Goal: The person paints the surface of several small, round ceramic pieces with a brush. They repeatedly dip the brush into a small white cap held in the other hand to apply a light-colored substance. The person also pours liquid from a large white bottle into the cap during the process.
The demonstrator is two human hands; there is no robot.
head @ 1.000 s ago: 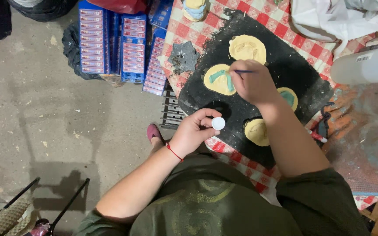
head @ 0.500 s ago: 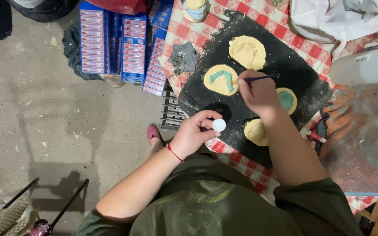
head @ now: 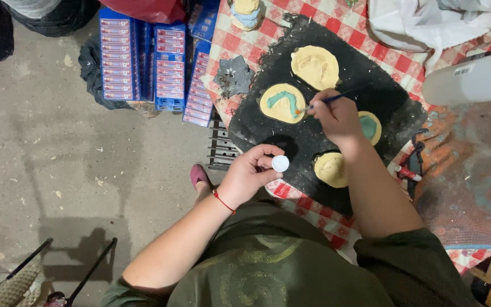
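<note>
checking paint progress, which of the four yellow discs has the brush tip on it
The left disc with the teal curved stroke; the brush in the right hand touches its right edge.

Flat blue packages (head: 143, 59) with rows of pink-red label strips are standing stacked on the concrete floor, left of the checked table. A white plastic bottle (head: 473, 79) bearing a small white label (head: 463, 70) is lying at the right edge.

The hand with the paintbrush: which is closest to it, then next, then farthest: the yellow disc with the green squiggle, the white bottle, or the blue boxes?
From the right hand:
1. Yellow disc with the green squiggle, just left, under the brush tip.
2. White bottle, to the right.
3. Blue boxes, far left on the floor.
</note>
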